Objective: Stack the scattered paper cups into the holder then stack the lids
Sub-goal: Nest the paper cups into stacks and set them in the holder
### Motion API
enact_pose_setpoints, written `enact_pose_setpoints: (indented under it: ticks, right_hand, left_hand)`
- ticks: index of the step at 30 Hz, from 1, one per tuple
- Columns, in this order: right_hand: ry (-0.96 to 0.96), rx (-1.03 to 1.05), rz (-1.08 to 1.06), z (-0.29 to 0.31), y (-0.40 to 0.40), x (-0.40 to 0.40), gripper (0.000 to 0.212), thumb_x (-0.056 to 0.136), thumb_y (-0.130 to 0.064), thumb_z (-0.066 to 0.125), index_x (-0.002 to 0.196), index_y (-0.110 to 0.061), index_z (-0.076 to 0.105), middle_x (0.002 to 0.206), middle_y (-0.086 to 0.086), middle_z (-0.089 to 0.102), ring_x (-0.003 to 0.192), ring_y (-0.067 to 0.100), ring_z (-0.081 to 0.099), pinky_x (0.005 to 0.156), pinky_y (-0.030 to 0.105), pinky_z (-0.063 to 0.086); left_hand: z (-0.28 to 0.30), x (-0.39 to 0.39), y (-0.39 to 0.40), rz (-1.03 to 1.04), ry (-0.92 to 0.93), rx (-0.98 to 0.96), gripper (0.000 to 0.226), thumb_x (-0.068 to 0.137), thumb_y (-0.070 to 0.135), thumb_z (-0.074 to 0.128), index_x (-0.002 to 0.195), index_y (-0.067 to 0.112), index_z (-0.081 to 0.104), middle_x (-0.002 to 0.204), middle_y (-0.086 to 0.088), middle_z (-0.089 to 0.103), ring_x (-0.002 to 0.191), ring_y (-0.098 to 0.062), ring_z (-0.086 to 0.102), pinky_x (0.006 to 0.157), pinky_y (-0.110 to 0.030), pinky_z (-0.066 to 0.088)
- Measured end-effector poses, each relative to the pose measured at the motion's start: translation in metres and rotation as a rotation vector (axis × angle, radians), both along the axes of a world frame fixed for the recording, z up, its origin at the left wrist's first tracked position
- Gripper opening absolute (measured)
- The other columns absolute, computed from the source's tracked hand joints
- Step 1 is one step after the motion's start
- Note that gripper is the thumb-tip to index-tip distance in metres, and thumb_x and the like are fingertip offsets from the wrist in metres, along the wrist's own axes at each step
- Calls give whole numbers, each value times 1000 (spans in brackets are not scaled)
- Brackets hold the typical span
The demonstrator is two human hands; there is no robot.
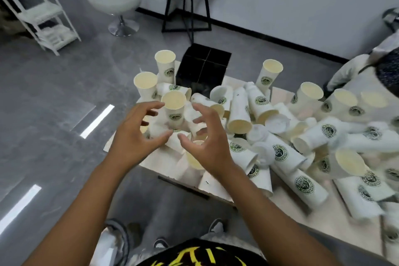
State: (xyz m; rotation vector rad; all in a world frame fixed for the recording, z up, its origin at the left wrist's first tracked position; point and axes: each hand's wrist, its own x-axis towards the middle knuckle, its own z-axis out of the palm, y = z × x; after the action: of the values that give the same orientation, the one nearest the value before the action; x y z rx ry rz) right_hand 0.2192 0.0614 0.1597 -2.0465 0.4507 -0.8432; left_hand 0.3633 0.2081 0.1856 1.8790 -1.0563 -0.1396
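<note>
Fingers spread and loosely bent, grasping nothing: left hand (135,136) and right hand (208,140) hover either side of an upright paper cup (174,110) near the table's (218,190) left corner. Further logo-printed paper cups (280,157), upright and tipped over, crowd the table rightward, white lids (277,122) mixed among them. A black divided holder (204,67) stands at the far edge, beside the upright cups.
</note>
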Motion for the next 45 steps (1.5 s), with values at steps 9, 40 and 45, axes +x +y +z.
enact_pose_setpoints:
  ticks: [9, 40, 45]
  right_hand:
    - [37, 20, -118, 5, -106, -91, 82, 78, -20, 88, 146, -29, 44, 140, -12, 48, 117, 11, 54, 85, 20, 50]
    - [207, 189, -466, -46, -180, -115, 80, 76, -12, 87, 141, -37, 49, 136, -10, 53, 111, 11, 58, 83, 29, 52]
    - [254, 192, -479, -49, -172, -115, 78, 74, -29, 81, 136, -57, 43, 136, -12, 54, 111, 13, 59, 82, 39, 55]
  left_hand:
    - [7, -38, -62, -25, -56, 0, 70, 76, 27, 91, 136, 32, 56, 135, 18, 58, 119, -10, 62, 91, -28, 53]
    - [-61, 10, -225, -517, 4, 232, 69, 78, 26, 88, 134, 45, 52, 135, 21, 55, 120, -5, 56, 95, -33, 52]
    - [-80, 21, -250, -629, -137, 325, 65, 78, 34, 86, 135, 38, 55, 136, 16, 53, 126, -8, 51, 98, -39, 52]
